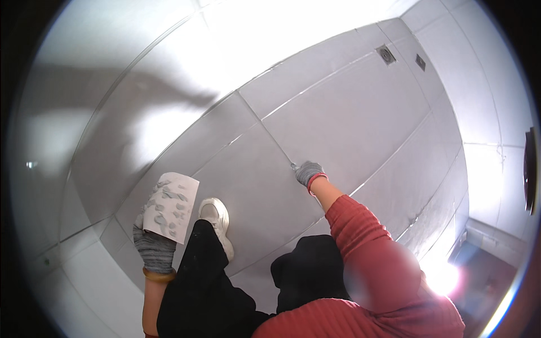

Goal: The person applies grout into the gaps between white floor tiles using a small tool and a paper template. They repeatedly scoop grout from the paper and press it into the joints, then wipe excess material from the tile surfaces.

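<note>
My left hand [153,245], in a grey knit glove, holds a white sheet of paper [171,205] dotted with grey blobs, low on the left above my knee. My right hand [309,172], also gloved grey with a red cuff, reaches out over the grey tiled floor [349,124]. It grips a small metal tool [295,166] whose tip touches a grout line between tiles. My red sleeve [366,248] runs back to the lower right. A white shoe [217,222] and black trousers [203,287] show I am crouched.
Large grey tiles with pale grout lines cover the floor. A small square floor drain [386,54] lies at the far upper right. A wall rises on the right, with a dark fixture [530,169] at its edge. Bright glare falls at top centre and lower right.
</note>
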Action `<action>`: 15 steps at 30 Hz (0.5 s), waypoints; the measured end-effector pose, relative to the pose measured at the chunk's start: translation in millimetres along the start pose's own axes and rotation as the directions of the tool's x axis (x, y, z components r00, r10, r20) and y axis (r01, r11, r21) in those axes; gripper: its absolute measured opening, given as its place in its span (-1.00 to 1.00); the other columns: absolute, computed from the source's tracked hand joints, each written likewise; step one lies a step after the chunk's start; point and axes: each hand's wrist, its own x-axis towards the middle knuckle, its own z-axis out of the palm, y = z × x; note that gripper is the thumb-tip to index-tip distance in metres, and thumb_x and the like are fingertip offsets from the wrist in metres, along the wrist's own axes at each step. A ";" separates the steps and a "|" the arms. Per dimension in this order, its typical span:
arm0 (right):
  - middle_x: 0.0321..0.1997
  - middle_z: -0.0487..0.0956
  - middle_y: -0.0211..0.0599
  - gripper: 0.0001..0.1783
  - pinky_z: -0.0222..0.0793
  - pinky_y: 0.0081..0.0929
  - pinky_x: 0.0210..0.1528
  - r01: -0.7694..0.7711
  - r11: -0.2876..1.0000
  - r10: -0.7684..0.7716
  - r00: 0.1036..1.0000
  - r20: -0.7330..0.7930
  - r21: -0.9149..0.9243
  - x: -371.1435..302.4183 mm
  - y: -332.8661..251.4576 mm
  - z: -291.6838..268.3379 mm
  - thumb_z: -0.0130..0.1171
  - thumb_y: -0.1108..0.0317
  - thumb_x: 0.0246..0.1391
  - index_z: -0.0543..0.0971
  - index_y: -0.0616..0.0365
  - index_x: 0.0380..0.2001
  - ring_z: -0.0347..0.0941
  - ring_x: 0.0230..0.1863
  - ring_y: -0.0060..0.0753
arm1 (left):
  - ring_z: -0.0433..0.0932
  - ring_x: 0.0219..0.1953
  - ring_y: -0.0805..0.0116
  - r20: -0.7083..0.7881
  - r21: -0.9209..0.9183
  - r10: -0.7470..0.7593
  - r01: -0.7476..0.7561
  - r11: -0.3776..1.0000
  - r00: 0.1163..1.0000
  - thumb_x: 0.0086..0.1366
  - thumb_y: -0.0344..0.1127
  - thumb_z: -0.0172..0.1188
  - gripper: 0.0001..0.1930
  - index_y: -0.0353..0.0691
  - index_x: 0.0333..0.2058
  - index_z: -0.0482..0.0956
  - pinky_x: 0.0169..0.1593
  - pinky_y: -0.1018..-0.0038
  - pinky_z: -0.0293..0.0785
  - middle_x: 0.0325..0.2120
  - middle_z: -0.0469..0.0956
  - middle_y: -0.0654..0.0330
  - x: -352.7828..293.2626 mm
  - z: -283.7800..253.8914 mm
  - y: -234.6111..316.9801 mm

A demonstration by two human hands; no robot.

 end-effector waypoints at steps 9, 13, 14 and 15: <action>-0.26 0.56 0.13 -0.37 0.39 -0.20 -0.04 -0.033 0.996 0.037 0.998 -0.046 0.084 -64.5 52.6 42.6 -0.26 -0.07 0.20 0.59 0.31 -0.32 0.51 -0.16 0.05 | 0.35 0.08 0.24 0.207 0.060 -0.016 0.004 0.998 0.978 0.29 -0.10 -0.05 -0.62 -0.21 -0.03 0.44 0.18 0.30 0.26 0.04 0.40 0.14 -8.2 23.9 -1.1; -0.27 0.57 0.13 -0.38 0.42 -0.21 -0.09 -0.007 0.998 0.010 0.999 -0.052 0.060 -77.6 59.1 47.2 -0.26 -0.05 0.20 0.60 0.31 -0.33 0.52 -0.19 0.04 | 0.36 0.08 0.25 0.241 0.166 0.013 -0.054 0.985 0.970 0.29 -0.12 -0.06 -0.62 -0.22 -0.02 0.43 0.18 0.30 0.27 0.03 0.41 0.15 -9.6 33.7 -1.4; -0.28 0.57 0.12 -0.41 0.42 -0.22 -0.10 0.025 0.997 -0.019 0.997 -0.081 0.073 -79.2 60.2 47.1 -0.24 -0.02 0.20 0.60 0.30 -0.34 0.53 -0.19 0.04 | 0.36 0.08 0.26 0.254 0.192 0.005 -0.056 0.980 0.967 0.29 -0.12 -0.07 -0.61 -0.22 -0.01 0.43 0.18 0.29 0.27 0.03 0.40 0.15 -11.7 39.2 -2.5; -0.28 0.57 0.11 -0.43 0.43 -0.22 -0.12 0.044 0.997 -0.038 0.996 -0.085 0.070 -79.7 60.0 46.8 -0.23 0.00 0.19 0.60 0.29 -0.35 0.53 -0.20 0.03 | 0.36 0.08 0.26 0.195 0.212 0.000 -0.043 0.976 0.981 0.29 -0.13 -0.07 -0.61 -0.22 0.00 0.42 0.18 0.29 0.27 0.04 0.40 0.14 -13.4 44.7 -3.7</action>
